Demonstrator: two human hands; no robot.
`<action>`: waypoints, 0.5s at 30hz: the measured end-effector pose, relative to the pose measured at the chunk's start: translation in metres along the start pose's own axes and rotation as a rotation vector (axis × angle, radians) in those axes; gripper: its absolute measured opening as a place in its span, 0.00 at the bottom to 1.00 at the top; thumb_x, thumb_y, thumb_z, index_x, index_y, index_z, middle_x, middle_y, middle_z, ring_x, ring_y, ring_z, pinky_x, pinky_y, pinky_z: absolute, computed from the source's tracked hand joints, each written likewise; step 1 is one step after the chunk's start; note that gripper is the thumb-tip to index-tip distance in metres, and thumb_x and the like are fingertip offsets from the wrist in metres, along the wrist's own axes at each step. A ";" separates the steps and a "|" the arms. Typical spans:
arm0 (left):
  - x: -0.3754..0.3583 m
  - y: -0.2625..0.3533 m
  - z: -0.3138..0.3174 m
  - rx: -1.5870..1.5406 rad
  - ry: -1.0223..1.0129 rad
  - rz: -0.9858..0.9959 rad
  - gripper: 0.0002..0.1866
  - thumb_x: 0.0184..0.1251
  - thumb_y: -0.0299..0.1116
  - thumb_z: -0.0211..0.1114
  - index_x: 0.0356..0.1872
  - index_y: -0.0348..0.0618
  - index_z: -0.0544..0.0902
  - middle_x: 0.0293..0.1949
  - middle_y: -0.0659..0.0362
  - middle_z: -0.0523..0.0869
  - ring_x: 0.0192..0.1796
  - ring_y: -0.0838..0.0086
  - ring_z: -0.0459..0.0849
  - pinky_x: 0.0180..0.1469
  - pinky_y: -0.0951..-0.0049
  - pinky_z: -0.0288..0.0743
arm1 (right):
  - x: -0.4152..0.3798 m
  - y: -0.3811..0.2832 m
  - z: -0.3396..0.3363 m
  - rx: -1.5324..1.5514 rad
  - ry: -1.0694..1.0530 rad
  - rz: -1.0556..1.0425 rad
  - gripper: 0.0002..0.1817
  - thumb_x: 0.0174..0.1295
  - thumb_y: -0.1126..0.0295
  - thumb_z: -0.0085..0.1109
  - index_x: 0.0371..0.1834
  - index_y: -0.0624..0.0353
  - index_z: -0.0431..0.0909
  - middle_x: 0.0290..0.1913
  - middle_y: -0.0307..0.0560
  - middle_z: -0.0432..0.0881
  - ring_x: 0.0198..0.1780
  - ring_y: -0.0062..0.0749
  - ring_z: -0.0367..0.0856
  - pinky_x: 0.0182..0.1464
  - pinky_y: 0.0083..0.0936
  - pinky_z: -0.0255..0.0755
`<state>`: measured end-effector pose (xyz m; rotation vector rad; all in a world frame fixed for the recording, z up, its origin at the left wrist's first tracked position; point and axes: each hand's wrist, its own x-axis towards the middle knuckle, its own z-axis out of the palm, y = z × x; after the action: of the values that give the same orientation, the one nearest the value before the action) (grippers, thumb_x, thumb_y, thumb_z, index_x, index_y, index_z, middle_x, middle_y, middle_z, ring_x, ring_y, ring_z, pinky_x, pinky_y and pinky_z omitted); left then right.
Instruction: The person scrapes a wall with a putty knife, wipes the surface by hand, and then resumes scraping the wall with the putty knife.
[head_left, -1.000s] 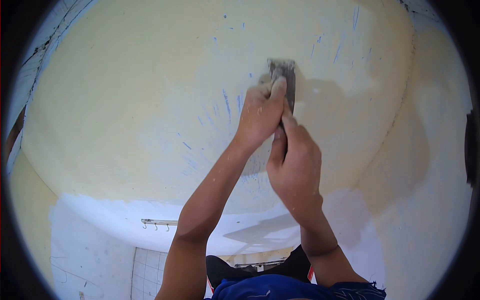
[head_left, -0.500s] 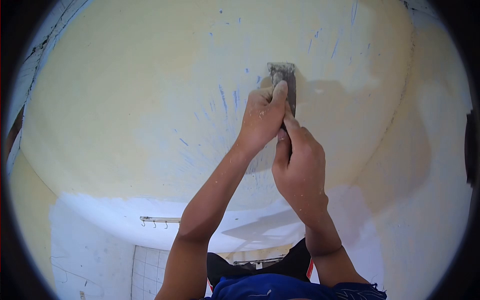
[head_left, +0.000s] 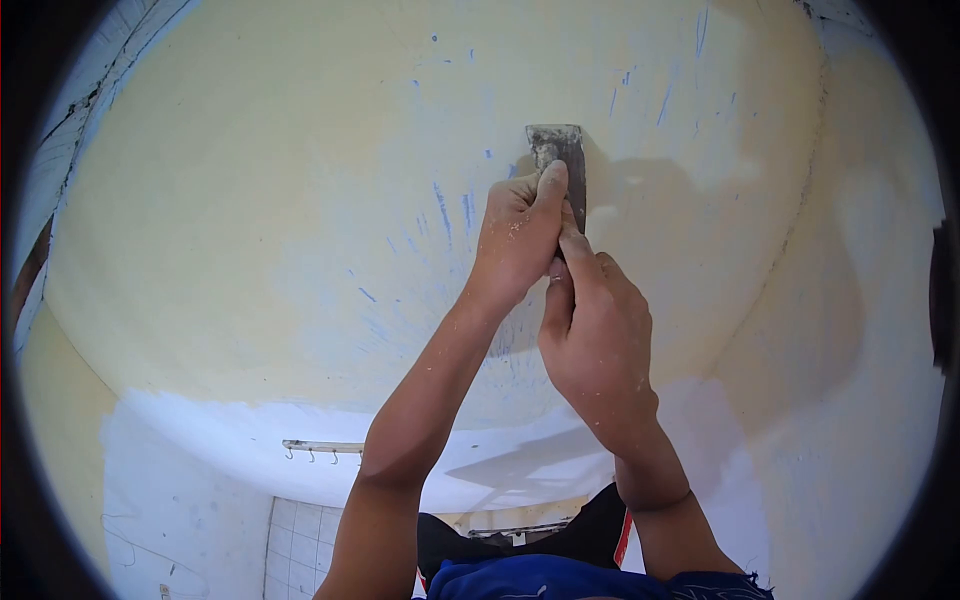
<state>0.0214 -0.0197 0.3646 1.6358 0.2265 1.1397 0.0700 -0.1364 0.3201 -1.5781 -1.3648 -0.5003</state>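
A flat metal scraper (head_left: 572, 150), grey and smeared, lies against the yellowish wall (head_left: 250, 200) near the centre of the view. My left hand (head_left: 522, 225) is wrapped round it just below the blade, thumb pointing up along it. Lower down and to the right, my right hand (head_left: 600, 330) is closed on the scraper's lower part, its fingertips close to my left hand. Blue streaks (head_left: 442, 210) and pale patches mark the wall left of the scraper, with more blue marks above right. My hands hide most of the handle.
A hook rail (head_left: 322, 446) is on the white lower part of the wall at lower left. White tiles (head_left: 297, 530) show below it. A dark object (head_left: 940, 298) is at the right edge. A cracked seam runs down the upper left.
The scraper and both my hands have shifted slightly left in the view. The wall marks have also shifted slightly left. My grip looks the same.
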 end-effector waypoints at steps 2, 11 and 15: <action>0.001 0.000 0.000 -0.021 -0.026 -0.042 0.25 0.81 0.41 0.53 0.20 0.39 0.77 0.16 0.61 0.77 0.15 0.81 0.72 0.18 0.78 0.65 | 0.006 -0.003 -0.008 0.020 -0.005 0.004 0.25 0.66 0.73 0.55 0.68 0.62 0.72 0.32 0.58 0.80 0.34 0.55 0.85 0.36 0.44 0.78; 0.012 0.014 0.002 -0.057 -0.016 0.042 0.25 0.80 0.40 0.53 0.19 0.39 0.77 0.16 0.61 0.77 0.14 0.80 0.70 0.16 0.77 0.63 | 0.017 -0.008 -0.011 0.004 0.014 -0.005 0.24 0.68 0.72 0.54 0.67 0.63 0.73 0.33 0.59 0.81 0.33 0.55 0.85 0.35 0.46 0.78; 0.006 0.009 0.001 -0.029 -0.011 -0.008 0.26 0.80 0.40 0.53 0.18 0.40 0.76 0.16 0.61 0.77 0.14 0.80 0.70 0.16 0.77 0.64 | 0.009 -0.004 -0.006 0.008 -0.002 0.012 0.24 0.68 0.72 0.54 0.67 0.64 0.73 0.34 0.60 0.81 0.33 0.55 0.85 0.36 0.45 0.78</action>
<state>0.0218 -0.0202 0.3755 1.6138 0.2082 1.1224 0.0702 -0.1368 0.3318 -1.5797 -1.3566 -0.4850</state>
